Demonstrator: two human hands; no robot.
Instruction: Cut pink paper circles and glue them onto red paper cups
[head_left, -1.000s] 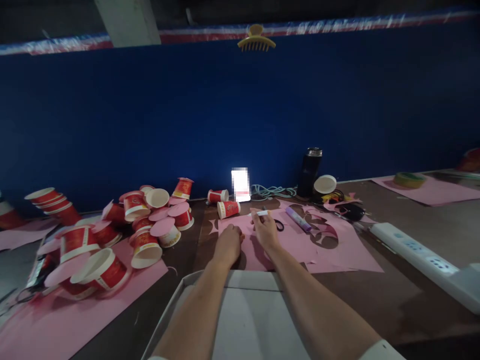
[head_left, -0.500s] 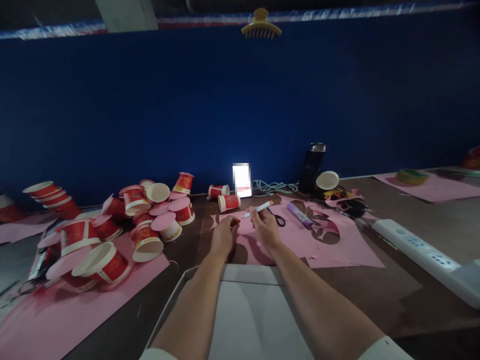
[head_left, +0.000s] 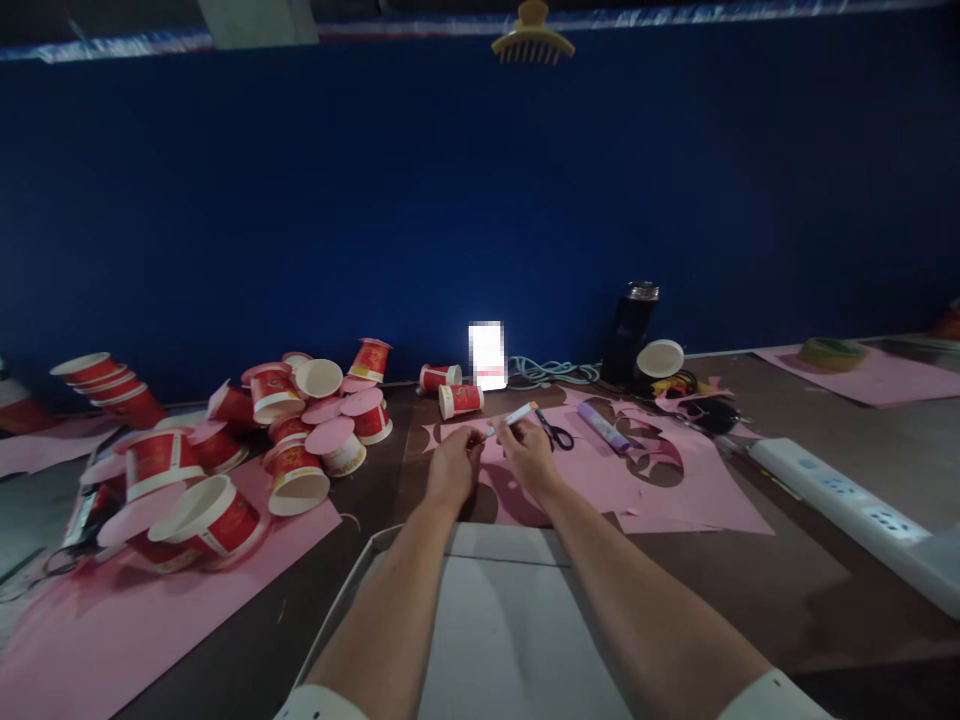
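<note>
My right hand (head_left: pixel 527 455) is closed round a white marker pen (head_left: pixel 519 413) with an orange end, held slanting above the pink paper (head_left: pixel 589 490). At the pen's lower left end are the pinched fingers of my left hand (head_left: pixel 454 465); whatever small thing they grip is hidden. Both hands are close together over the near left part of the cut paper. Just right of my right hand lie dark-handled scissors (head_left: pixel 559 436), partly covered by it. A purple tube (head_left: pixel 603 428) rests on the paper farther right.
Many red paper cups (head_left: pixel 210 520), several with pink discs, crowd the left. Behind my hands are two tipped cups (head_left: pixel 460 401), a bright phone screen (head_left: pixel 487 358) and a coiled cable (head_left: pixel 555 372). A dark flask (head_left: pixel 631 335) and a power strip (head_left: pixel 847 500) stand right. A white box (head_left: pixel 502 620) is nearest me.
My left fingers and the pen's end have come together, where a small gap showed before. The pen has shifted slightly left in my right hand's grip. The view has moved a little.
</note>
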